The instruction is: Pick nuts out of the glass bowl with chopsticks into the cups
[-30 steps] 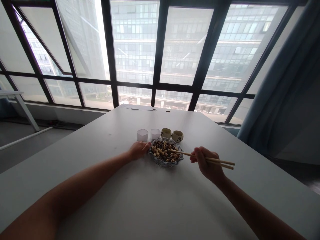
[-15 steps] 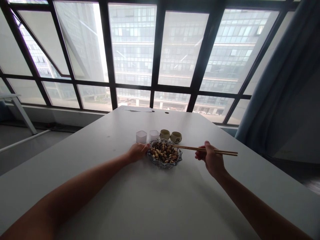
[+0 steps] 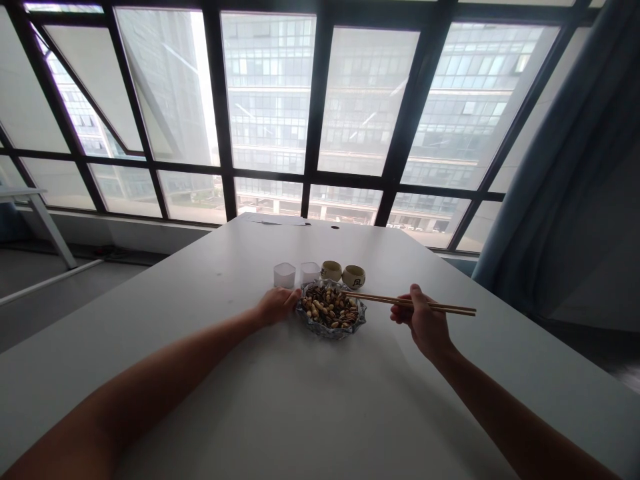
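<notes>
A scalloped glass bowl (image 3: 327, 331) stands on the white table, filled with mixed nuts and seeds (image 3: 330, 307), among them what look like peanuts and pistachios. My left hand (image 3: 277, 305) grips the bowl's left rim, the thumb on its edge and the other fingers partly hidden. To the right, my right hand (image 3: 425, 321) is closed round a pair of wooden chopsticks (image 3: 373, 298). Their tips reach over the bowl's upper right part, at the nuts; whether they pinch one is too small to tell.
Behind the bowl stand two frosted white cups (image 3: 285, 275) and two cream-coloured cups (image 3: 354, 276) with dark characters. Papers (image 3: 275, 219) lie at the far end of the white table (image 3: 310, 407). Large windows rise beyond, and a blue curtain (image 3: 540, 160) hangs at the right.
The whole view has shifted very slightly. Both hands, the chopsticks and the bowl keep practically the same places relative to one another.
</notes>
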Demonstrator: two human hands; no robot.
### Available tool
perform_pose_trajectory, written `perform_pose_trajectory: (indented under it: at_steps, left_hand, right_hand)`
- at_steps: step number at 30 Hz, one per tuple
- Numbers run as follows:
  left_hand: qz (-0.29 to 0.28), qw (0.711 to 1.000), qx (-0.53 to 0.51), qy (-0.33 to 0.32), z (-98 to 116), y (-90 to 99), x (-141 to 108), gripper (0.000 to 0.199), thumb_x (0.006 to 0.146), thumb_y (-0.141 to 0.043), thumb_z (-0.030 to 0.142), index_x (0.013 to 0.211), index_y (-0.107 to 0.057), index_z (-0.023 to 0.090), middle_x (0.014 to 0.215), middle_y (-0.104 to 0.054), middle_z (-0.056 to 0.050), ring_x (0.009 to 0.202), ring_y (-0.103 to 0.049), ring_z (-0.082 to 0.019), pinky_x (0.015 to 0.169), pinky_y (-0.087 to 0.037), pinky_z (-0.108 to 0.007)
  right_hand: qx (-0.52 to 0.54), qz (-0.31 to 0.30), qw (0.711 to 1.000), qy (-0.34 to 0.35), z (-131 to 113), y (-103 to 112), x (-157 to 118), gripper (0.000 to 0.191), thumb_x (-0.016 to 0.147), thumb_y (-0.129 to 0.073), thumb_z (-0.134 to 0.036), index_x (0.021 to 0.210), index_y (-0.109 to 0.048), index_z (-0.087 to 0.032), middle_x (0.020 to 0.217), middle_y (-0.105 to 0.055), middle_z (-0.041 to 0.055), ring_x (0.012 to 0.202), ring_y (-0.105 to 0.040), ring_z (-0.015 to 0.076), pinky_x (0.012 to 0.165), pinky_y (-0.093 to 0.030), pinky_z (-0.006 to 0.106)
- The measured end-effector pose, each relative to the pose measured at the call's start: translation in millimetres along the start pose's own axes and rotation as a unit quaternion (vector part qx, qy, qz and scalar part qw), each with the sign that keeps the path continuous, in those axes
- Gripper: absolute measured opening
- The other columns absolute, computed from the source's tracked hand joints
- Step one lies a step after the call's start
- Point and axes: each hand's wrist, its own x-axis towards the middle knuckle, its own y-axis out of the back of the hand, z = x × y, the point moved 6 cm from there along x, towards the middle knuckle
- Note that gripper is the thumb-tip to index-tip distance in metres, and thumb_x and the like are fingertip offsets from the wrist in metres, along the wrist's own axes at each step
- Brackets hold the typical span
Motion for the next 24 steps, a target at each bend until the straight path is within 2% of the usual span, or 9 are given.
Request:
perform_pose_trajectory:
  at_steps: [6,11,14,16,18,20,22,24]
  left_hand:
    - [-0.011,1.0,0.011,0.008,2,0.9,0,0.071,0.1,-0.013,0.052,0.058,-0.058,0.018,0.06,-0.06,-0.006,0.057,-0.053,-0.015,0.06,-0.037,-0.026]
    - [-0.01,1.0,0.019,0.009,3,1.3,-1,0.074,0.1,-0.01,0.056,0.058,-0.057,0.018,0.06,-0.06,-0.006,0.058,-0.053,-0.015,0.06,-0.036,-0.026]
    - [-0.01,1.0,0.016,0.008,2,0.4,-1,0.073,0.1,-0.01,0.055,0.059,-0.058,0.018,0.059,-0.059,-0.006,0.056,-0.053,-0.014,0.06,-0.036,-0.026]
    - [-0.005,1.0,0.012,0.004,2,0.9,-1,0.073,0.101,-0.011,0.054,0.059,-0.058,0.018,0.058,-0.058,-0.005,0.055,-0.052,-0.014,0.059,-0.036,-0.025]
    - [-0.001,1.0,0.006,0.003,2,1.7,-1,0.072,0.101,-0.012,0.054,0.059,-0.058,0.017,0.056,-0.057,-0.005,0.054,-0.051,-0.014,0.058,-0.036,-0.025]
    - [-0.001,1.0,0.002,0.002,3,2.3,-1,0.072,0.101,-0.013,0.053,0.058,-0.058,0.017,0.054,-0.056,-0.004,0.053,-0.05,-0.013,0.057,-0.036,-0.025]
    - [-0.003,1.0,0.0,0.003,3,2.6,-1,0.07,0.101,-0.015,0.051,0.058,-0.059,0.017,0.055,-0.057,-0.005,0.053,-0.051,-0.014,0.058,-0.037,-0.025]
    - [-0.006,1.0,-0.001,0.006,3,2.7,-1,0.068,0.101,-0.017,0.048,0.058,-0.059,0.017,0.057,-0.058,-0.005,0.054,-0.052,-0.015,0.06,-0.038,-0.027]
  right_hand:
    - [0.017,0.02,1.0,-0.011,-1,0,-2,0.053,0.076,-0.069,-0.067,0.068,-0.061,-0.016,0.05,-0.065,0.0056,0.039,-0.061,0.0169,0.036,-0.05,0.026]
    - [0.01,0.013,1.0,0.003,-3,-4,-3,0.056,0.072,-0.07,-0.071,0.069,-0.061,-0.016,0.05,-0.066,0.0062,0.039,-0.062,0.0181,0.037,-0.051,0.028]
    - [-0.03,0.014,0.998,0.05,-11,-4,-8,0.054,0.079,-0.063,-0.071,0.07,-0.062,-0.017,0.051,-0.066,0.0059,0.039,-0.061,0.0183,0.038,-0.051,0.029]
    - [-0.104,-0.001,0.985,0.138,-25,-5,-16,0.05,0.086,-0.059,-0.066,0.071,-0.062,-0.018,0.053,-0.067,0.0058,0.042,-0.063,0.0185,0.042,-0.053,0.029]
    - [-0.203,-0.073,0.938,0.273,-41,-16,-29,0.042,0.09,-0.059,-0.056,0.07,-0.063,-0.02,0.059,-0.069,0.0057,0.048,-0.065,0.0181,0.048,-0.053,0.029]
    - [-0.281,-0.178,0.853,0.403,-52,-33,-49,0.033,0.092,-0.059,-0.044,0.069,-0.063,-0.021,0.063,-0.07,0.0055,0.053,-0.066,0.0171,0.053,-0.052,0.028]
    - [-0.326,-0.253,0.768,0.489,-56,-47,-68,0.027,0.094,-0.057,-0.034,0.072,-0.063,-0.022,0.066,-0.07,0.005,0.055,-0.064,0.0159,0.055,-0.051,0.027]
    - [-0.347,-0.279,0.71,0.545,-59,-56,-82,0.024,0.096,-0.052,-0.028,0.076,-0.063,-0.022,0.066,-0.069,0.0045,0.056,-0.062,0.0153,0.056,-0.05,0.026]
